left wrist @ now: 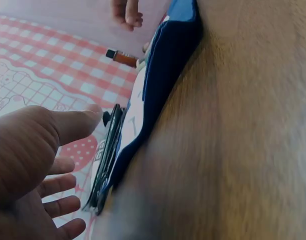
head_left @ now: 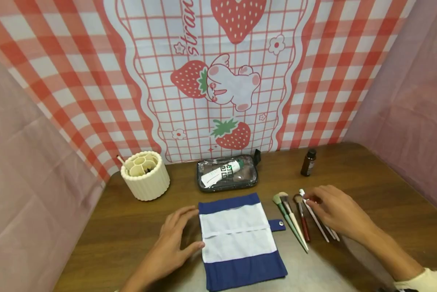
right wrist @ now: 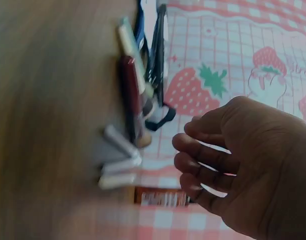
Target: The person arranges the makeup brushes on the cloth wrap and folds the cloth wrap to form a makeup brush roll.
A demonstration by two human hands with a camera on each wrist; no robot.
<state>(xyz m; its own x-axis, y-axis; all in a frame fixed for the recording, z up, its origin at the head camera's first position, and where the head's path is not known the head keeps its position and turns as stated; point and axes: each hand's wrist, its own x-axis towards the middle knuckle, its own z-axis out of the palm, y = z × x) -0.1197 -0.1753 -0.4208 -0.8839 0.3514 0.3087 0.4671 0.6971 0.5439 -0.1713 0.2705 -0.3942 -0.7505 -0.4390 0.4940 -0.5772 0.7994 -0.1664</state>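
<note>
A navy and white fabric brush roll (head_left: 238, 247) lies unfolded, its snap tab (head_left: 277, 225) pointing right. My left hand (head_left: 172, 243) is beside its left edge, fingers spread and thumb tip right at the edge. To the roll's right lie several makeup brushes: a green-handled brush (head_left: 291, 225), a cream-handled brush (head_left: 295, 222), a dark red-handled brush (head_left: 305, 227) and white-handled brushes (head_left: 318, 224). My right hand (head_left: 337, 211) hovers over the white ones, partly hiding them. In the right wrist view its fingers (right wrist: 193, 162) are loosely bent with nothing between them.
Behind the roll is a clear zip pouch (head_left: 227, 172) with a white tube inside. A cream ribbed organizer cup (head_left: 147, 184) stands at the back left of the wooden table (head_left: 105, 235). A small brown bottle (head_left: 308, 163) with a black cap stands at the back right.
</note>
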